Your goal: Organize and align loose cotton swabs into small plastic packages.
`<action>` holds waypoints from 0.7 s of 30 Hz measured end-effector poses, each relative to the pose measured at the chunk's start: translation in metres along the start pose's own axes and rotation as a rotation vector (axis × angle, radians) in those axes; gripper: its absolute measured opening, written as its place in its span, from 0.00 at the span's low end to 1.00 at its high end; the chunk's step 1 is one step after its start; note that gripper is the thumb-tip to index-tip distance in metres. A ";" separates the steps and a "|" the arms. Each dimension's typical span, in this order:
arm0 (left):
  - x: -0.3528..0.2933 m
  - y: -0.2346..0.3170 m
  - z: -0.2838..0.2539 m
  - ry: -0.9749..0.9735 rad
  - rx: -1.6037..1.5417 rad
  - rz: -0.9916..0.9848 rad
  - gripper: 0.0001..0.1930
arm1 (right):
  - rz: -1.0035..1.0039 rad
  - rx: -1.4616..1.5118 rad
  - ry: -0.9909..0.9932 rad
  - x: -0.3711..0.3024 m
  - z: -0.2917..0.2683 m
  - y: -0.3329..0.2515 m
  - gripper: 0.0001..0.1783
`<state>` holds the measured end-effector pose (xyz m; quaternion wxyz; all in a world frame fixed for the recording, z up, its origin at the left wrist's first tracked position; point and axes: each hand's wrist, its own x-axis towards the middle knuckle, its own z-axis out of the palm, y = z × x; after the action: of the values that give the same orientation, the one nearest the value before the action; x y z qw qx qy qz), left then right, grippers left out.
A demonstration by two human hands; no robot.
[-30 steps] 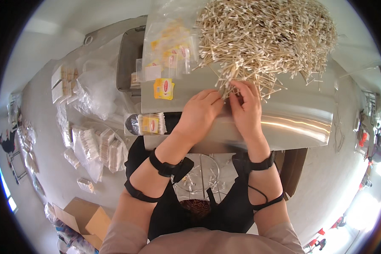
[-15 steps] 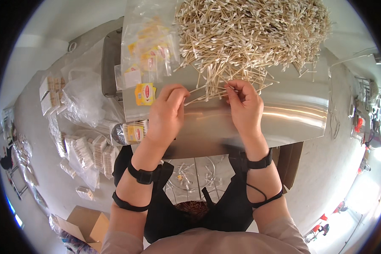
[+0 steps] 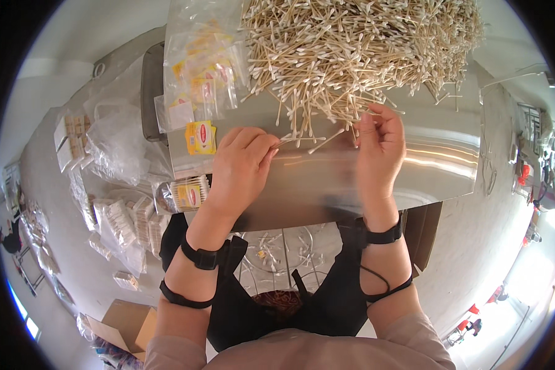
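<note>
A large heap of cotton swabs [image 3: 351, 55] with pale wooden sticks and white tips covers the far part of a shiny metal tabletop [image 3: 314, 185]. At the heap's near left edge, my left hand [image 3: 243, 163] is closed, its fingertips pinching a cotton swab [image 3: 293, 142]. My right hand [image 3: 381, 148] is at the near right edge, thumb and fingers curled together; a swab tip shows beside the thumb, the rest hidden. Between the hands, a loose cotton swab [image 3: 327, 140] lies slanted, apart from the heap's front.
Yellow printed cards [image 3: 200, 137] and clear plastic bags [image 3: 209, 68] lie at the table's left. Near its front left corner is a filled pack of swabs [image 3: 188, 193]. Bagged bundles [image 3: 120, 222] sit farther left, and an open cardboard box [image 3: 126, 324] stands below.
My right hand has moved right and slightly away from me, widening the gap between my hands. My left hand stays near the heap's edge, still pinching. Swabs at the near edge have shifted.
</note>
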<state>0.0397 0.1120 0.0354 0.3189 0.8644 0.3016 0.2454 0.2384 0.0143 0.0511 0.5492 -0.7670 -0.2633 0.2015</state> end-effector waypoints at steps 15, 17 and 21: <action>-0.009 0.003 -0.011 -0.108 -0.102 -0.001 0.05 | 0.049 0.135 -0.251 -0.014 0.008 -0.002 0.02; -0.012 -0.002 -0.010 -0.112 -0.107 -0.004 0.05 | -0.030 -0.026 -0.303 -0.018 0.010 -0.007 0.03; -0.012 0.000 -0.010 -0.111 -0.100 0.053 0.06 | -0.365 -0.296 -0.428 -0.021 0.015 -0.003 0.08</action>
<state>0.0250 0.1081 0.0390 0.3713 0.8673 0.2480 0.2202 0.2124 0.0127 0.0502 0.3908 -0.7190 -0.5326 0.2158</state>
